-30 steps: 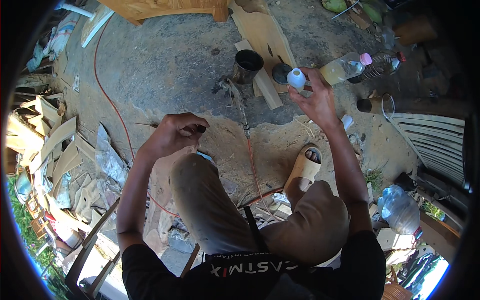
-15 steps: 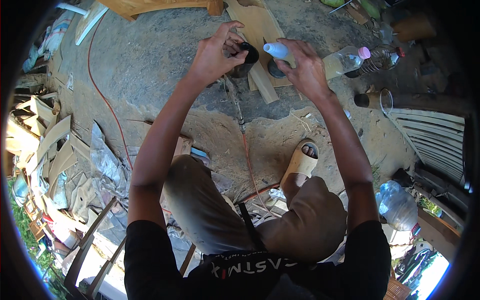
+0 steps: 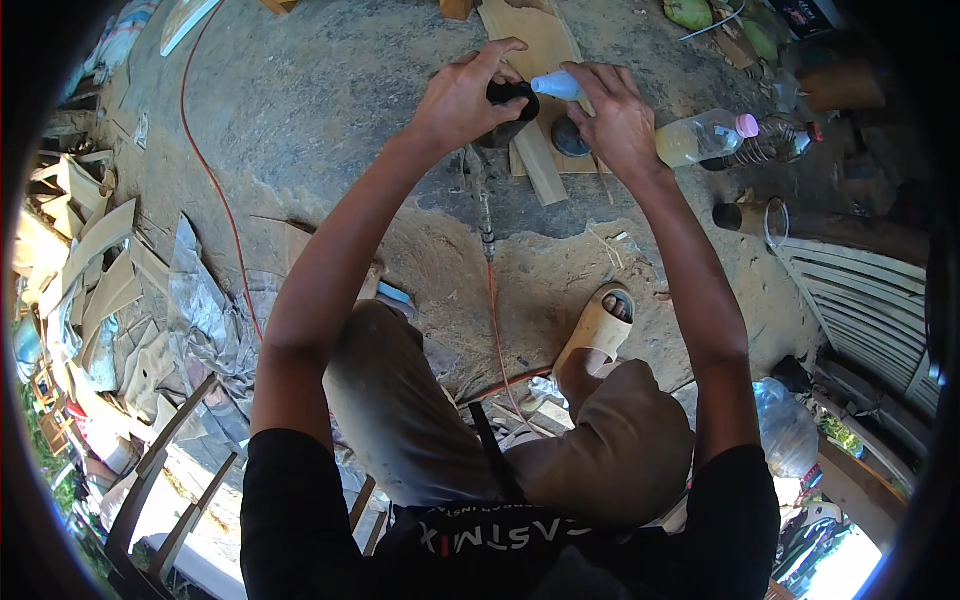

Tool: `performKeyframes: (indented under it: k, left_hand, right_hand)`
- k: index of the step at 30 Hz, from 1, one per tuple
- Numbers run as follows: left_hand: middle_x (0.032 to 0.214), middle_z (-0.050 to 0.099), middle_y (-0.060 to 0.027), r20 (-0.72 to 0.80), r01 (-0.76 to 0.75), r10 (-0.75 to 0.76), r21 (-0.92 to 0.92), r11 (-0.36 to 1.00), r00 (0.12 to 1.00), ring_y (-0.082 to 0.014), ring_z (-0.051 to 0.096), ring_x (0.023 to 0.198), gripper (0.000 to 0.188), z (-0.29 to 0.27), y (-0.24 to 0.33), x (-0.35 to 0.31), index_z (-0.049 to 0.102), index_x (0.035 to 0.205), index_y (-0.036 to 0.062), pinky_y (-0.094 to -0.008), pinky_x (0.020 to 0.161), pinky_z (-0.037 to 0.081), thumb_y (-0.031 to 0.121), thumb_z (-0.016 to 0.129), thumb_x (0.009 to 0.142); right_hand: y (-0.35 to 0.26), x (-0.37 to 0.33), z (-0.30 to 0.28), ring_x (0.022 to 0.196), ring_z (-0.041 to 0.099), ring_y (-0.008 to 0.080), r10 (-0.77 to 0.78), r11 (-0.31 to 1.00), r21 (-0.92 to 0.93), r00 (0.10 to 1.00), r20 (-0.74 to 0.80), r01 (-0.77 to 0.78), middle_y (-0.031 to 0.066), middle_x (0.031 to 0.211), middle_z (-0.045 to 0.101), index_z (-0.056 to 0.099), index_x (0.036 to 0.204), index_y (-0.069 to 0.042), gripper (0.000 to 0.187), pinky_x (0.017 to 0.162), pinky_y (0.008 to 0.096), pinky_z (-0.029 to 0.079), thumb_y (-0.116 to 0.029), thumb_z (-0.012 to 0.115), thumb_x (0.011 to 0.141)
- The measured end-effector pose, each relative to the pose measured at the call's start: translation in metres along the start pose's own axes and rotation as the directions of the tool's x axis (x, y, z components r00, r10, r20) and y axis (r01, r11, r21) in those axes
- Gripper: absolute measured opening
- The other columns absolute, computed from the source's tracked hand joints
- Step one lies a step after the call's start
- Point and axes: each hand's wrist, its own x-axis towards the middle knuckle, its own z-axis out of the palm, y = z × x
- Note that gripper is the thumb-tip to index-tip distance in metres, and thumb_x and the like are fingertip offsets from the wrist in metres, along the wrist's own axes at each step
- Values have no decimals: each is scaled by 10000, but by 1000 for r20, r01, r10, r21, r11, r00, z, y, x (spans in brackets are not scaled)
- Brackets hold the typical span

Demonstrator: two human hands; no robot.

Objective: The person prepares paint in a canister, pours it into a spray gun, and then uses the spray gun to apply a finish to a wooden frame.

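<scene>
My left hand [image 3: 468, 98] is stretched forward, fingers pinched on a small black object [image 3: 510, 93] held just above a dark metal cup [image 3: 500, 133] on the ground. My right hand [image 3: 615, 120] grips a small white squeeze bottle [image 3: 556, 85], tipped sideways with its pale blue nozzle pointing left at the black object. The two hands almost meet over a wooden board [image 3: 540, 165]. What the black object is cannot be made out.
A dark round lid [image 3: 571, 137] lies on the board. A plastic bottle with yellowish liquid [image 3: 700, 137] and a clear bottle [image 3: 775, 147] lie to the right. An orange cord [image 3: 495, 320] runs toward my sandal [image 3: 598, 327]. Wood scraps [image 3: 100, 270] are piled left, corrugated sheet [image 3: 860, 300] right.
My left hand rose from near my knee and reached forward to the cup, closing on the black object. My right hand carried the squeeze bottle left and tipped it toward the left hand.
</scene>
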Motion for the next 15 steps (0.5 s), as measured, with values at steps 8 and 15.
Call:
performKeyframes:
  k: [8, 15]
  left_hand:
    - [1031, 773, -82, 12, 46, -46, 21, 999, 999, -254, 754, 1006, 679, -2, 1, -2, 534, 1397, 173, -405, 893, 605, 182, 865, 805]
    - [1035, 773, -83, 3, 38, -38, 37, 999, 999, -254, 753, 1013, 679, 0, -4, -4, 535, 1398, 167, -400, 899, 606, 185, 862, 804]
  right_hand:
    - [-3, 3, 4, 1146, 613, 271, -20, 999, -34, 1000, -8, 19, 30, 1223, 658, 657, 1304, -158, 540, 953, 402, 563, -58, 774, 787]
    - [-1, 5, 9, 1141, 611, 252, -42, 997, -71, 999, -28, 39, 6, 1192, 654, 670, 1274, -173, 536, 952, 396, 567, -71, 777, 759]
